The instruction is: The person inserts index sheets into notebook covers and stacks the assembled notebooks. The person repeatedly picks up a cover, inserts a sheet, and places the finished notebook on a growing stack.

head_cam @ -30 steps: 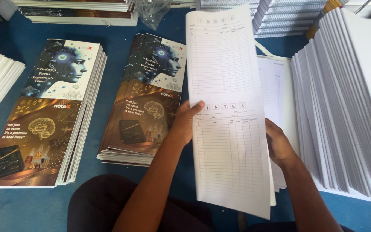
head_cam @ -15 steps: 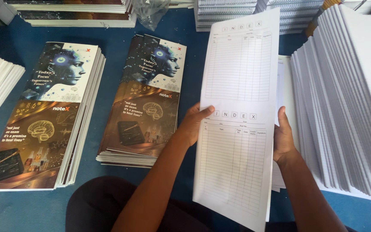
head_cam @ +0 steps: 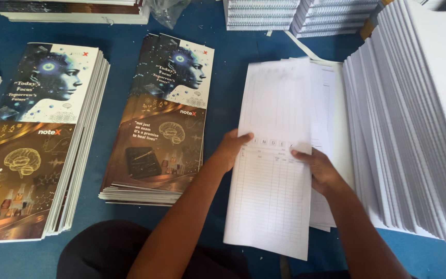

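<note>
One long white ruled sheet [head_cam: 272,170], long axis running from near edge to far edge of the blue tabletop [head_cam: 223,67], pinched at mid-length by left hand [head_cam: 232,149] and right hand [head_cam: 320,170] over one loose paper stack [head_cam: 331,113]; two printed-cover stacks [head_cam: 161,119] leftward.

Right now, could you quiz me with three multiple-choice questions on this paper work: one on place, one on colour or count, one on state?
1. Where is the ruled sheet?
A. In both hands
B. On the cover stacks
C. On the floor

2. What colour is the table?
A. Red
B. Blue
C. Green

3. How are the two cover stacks lying?
A. Rolled up
B. Standing on edge
C. Flat, printed side up

Answers:
1 A: the left hand and the right hand grip its edges.
2 B: blue shows between the piles.
3 C: the left stack and the middle stack lie flat.
</note>
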